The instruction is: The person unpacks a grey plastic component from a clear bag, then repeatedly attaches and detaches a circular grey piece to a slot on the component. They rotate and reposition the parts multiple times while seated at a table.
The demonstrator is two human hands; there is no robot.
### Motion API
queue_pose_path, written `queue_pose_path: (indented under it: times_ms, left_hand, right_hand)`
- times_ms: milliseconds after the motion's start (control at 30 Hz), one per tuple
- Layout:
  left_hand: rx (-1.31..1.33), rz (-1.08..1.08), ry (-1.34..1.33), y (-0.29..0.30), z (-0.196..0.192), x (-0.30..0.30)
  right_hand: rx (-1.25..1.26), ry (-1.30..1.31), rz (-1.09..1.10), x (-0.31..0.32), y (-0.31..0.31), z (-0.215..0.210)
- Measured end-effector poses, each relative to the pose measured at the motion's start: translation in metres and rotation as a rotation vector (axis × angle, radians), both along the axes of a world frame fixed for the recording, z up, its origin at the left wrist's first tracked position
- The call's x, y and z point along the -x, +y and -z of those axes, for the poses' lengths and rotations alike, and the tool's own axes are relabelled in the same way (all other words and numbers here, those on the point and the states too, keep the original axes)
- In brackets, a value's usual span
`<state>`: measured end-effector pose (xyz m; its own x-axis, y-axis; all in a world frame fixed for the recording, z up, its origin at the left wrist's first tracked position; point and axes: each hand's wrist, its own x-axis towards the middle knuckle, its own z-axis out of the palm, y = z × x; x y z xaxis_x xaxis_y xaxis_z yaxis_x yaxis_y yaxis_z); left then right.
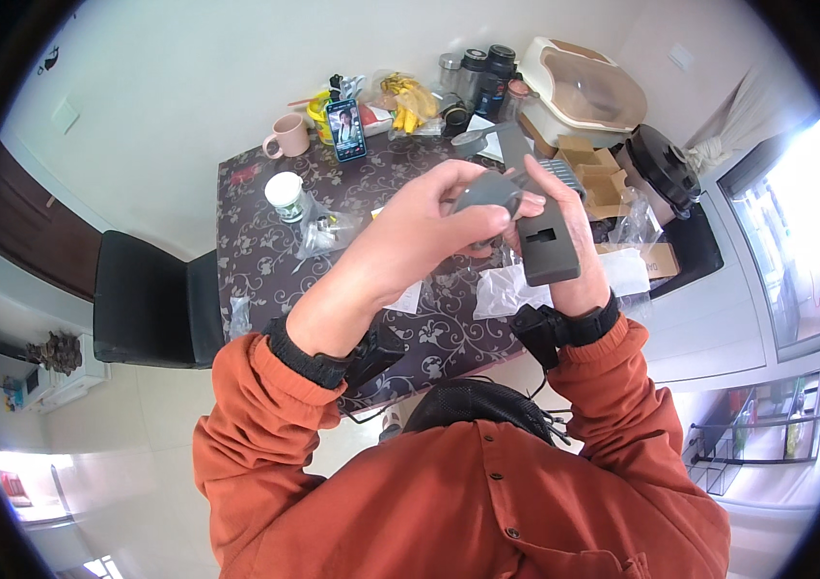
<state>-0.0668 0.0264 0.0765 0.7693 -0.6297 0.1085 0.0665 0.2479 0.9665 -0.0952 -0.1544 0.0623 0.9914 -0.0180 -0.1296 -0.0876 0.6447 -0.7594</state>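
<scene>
Above the dark, floral-patterned table (333,289), both my hands are raised and close together. My left hand (420,222) is closed round a grey rounded piece (487,196), thumb across its front. In my right hand (579,232) is a dark grey rectangular block (549,253) with a small black cut-out in its face; its long body runs up between the fingers. The two grey pieces are next to each other, and I cannot tell whether they touch. Fingers hide parts of both.
A white jar (285,196), a clear plastic bag (325,232), a pink mug (287,136) and a propped phone (345,129) stand or lie to the left. Bananas (411,101), dark bottles (497,77) and cardboard boxes (595,179) line the back and right. A black chair (145,299) is at left.
</scene>
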Motion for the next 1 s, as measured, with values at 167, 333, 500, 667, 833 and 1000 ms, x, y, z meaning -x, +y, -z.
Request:
queue_pose_path:
  times_ms: [167,333,500,667,833,1000]
  left_hand:
    - [0.17,-0.09,0.171,0.006,0.019,-0.001]
    - [0.527,0.129,0.536,0.013,0.054,-0.014]
    - [0.803,0.242,0.638,0.011,0.082,-0.013]
    - [0.891,0.323,0.604,0.01,0.087,-0.011]
    - [0.86,0.352,0.556,0.01,0.086,-0.013]
    - [0.897,0.312,0.577,0.011,0.079,-0.007]
  right_hand:
    - [-0.52,0.172,-0.229,-0.017,-0.002,-0.001]
    - [-0.308,-0.065,-0.238,0.001,0.008,-0.003]
    - [-0.264,-0.009,-0.321,0.009,0.021,-0.013]
    - [-0.233,-0.057,-0.411,0.021,0.028,-0.02]
    - [-0.256,-0.068,-0.438,0.025,0.03,-0.023]
    - [-0.301,-0.068,-0.435,0.02,0.024,-0.019]
